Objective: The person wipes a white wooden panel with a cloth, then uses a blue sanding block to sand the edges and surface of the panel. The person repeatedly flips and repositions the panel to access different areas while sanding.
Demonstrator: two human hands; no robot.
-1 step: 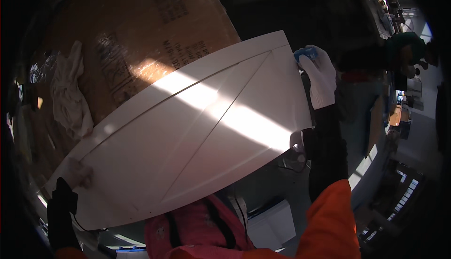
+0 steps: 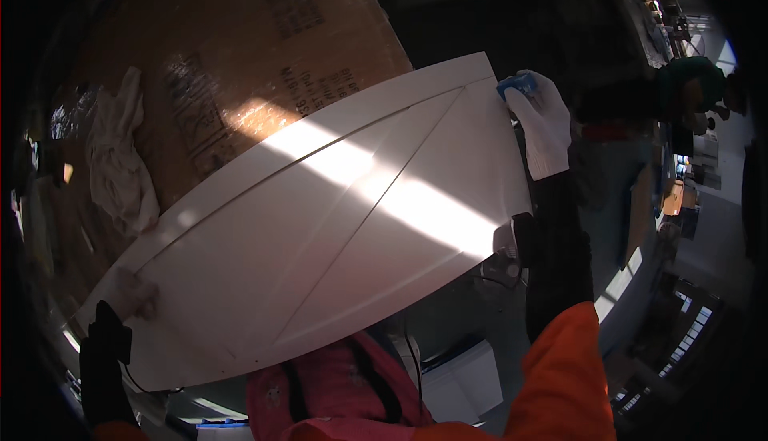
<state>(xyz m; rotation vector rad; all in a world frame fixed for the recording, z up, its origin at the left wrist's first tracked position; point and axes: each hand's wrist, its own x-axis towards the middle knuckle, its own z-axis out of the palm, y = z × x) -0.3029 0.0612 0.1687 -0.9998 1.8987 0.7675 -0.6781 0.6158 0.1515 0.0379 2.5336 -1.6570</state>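
Observation:
A large white panel (image 2: 344, 233), curved along its long sides and marked by thin grooves, stretches across the middle, tilted up to the right. My right hand (image 2: 546, 133), in a white glove, is closed around a small blue block (image 2: 518, 85) at the panel's upper right edge. Its exact kind cannot be made out. At the panel's lower left end, my left hand (image 2: 130, 295) lies against the surface with curled fingers, gripping that end; shade blurs the finger detail.
Beneath and beyond the panel sits a film-wrapped brown carton (image 2: 240, 65). A crumpled white cloth (image 2: 120, 153) lies on its left side. Below the panel are a pink garment (image 2: 336, 385) against my body and a white box (image 2: 464, 385). A person in green (image 2: 692, 81) is far right.
My right hand has shifted slightly up and left along the panel's edge with the blue block. My left hand and the panel look nearly the same.

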